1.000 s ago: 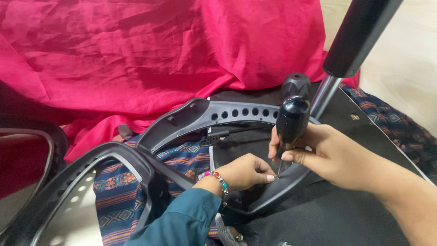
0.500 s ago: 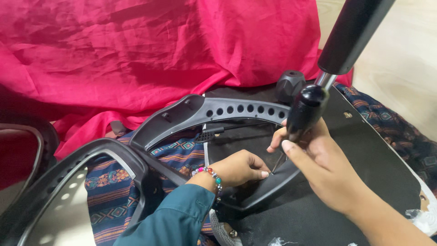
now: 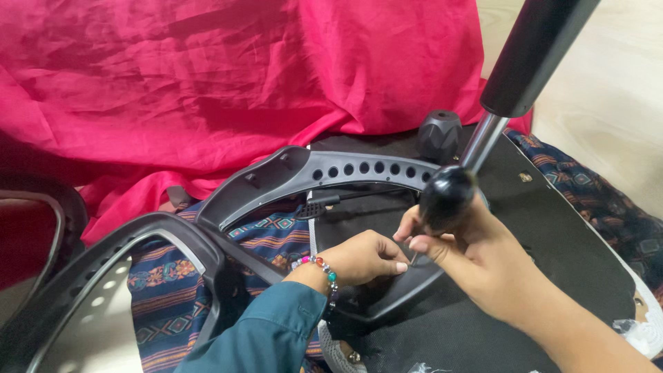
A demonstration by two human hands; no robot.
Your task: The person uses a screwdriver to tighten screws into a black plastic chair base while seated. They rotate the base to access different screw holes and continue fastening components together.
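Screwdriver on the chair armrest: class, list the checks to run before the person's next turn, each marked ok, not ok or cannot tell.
1. Right hand grips the screwdriver handle: ok.
2. Left hand rests on the grey armrest, beside the tip: ok.
3. Tip seated in a screw: cannot tell, fingers hide it.
4. Shaft upright: not ok, it leans.
5. Chair column clear of the handle: cannot tell, they look close.

Bright, even indoor light with soft shadows; sharp overall, slight blur at the near bottom edge.
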